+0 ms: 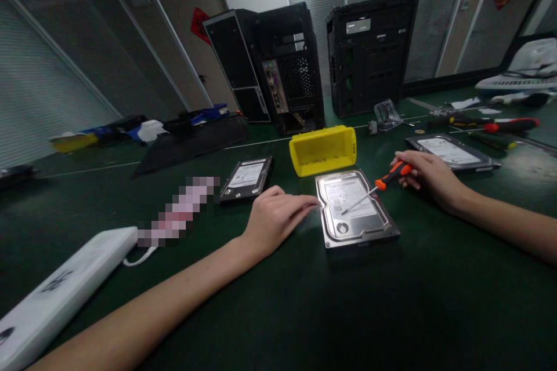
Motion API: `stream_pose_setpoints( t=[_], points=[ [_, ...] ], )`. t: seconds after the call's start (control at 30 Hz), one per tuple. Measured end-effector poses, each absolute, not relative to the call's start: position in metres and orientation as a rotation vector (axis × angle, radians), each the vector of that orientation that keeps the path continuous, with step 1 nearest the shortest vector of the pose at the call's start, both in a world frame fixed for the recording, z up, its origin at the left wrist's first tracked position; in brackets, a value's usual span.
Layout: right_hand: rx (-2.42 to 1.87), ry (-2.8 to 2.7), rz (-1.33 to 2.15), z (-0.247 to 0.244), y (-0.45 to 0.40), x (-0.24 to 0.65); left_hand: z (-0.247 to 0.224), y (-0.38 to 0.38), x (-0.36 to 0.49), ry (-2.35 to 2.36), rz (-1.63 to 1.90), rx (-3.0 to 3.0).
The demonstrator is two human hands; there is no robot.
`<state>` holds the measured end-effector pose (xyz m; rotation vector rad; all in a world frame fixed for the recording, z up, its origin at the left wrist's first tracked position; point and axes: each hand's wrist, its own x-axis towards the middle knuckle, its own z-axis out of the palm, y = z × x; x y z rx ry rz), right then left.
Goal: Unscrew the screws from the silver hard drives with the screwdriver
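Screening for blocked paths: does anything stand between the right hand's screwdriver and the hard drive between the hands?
Nothing visible: the screwdriver in the right hand extends over the hard drive, and the yellow bin sits beyond, off that line.

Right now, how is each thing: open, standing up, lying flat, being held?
Middle hard drive: flat, label up
Screwdriver: tilted, held in right grip
Left grip: at middle hard drive's edge, hold unclear
Left hard drive: flat, label up
Right hard drive: flat, label up
Yellow bin: open, small dark bits inside
Computer cases: standing upright
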<state>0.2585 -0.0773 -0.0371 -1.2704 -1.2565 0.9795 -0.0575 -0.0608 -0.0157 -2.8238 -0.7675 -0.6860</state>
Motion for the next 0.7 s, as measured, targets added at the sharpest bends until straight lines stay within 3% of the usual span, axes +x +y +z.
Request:
stream_pose_setpoints(
  t=[0.7],
  points=[
    [-1.246,-1.252,0.986,-0.0371,-0.078,0.2566,-0.0156,-0.0617,-0.0573,-0.762,-0.669,-2.842]
  ],
)
